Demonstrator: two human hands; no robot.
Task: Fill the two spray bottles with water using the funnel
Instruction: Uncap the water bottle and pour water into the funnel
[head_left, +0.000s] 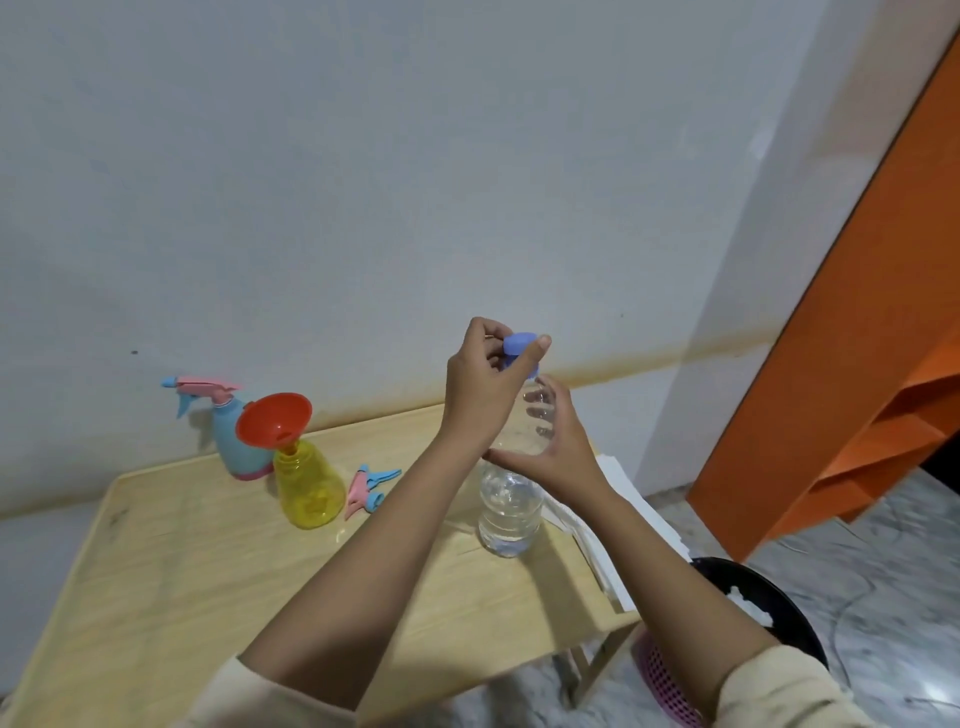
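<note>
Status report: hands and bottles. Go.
Left hand pinching blue cap; right hand holding water bottle. Funnel seated in open yellow spray bottle; blue spray bottle head on. Nothing in the way.

**Open at the near left, crowded at the back and right**

The table's (171, 582) near-left stretch is bare, an easy way in. At the back stand the blue spray bottle (234, 441), the funnel (272, 418) in the yellow spray bottle (309, 491), and a loose spray head (369, 488) beside them. To the right, the water bottle (509, 514), both forearms and white sheets (623, 499) block the way.

No text, label, brand, number or sign is readable on anything here.
</note>
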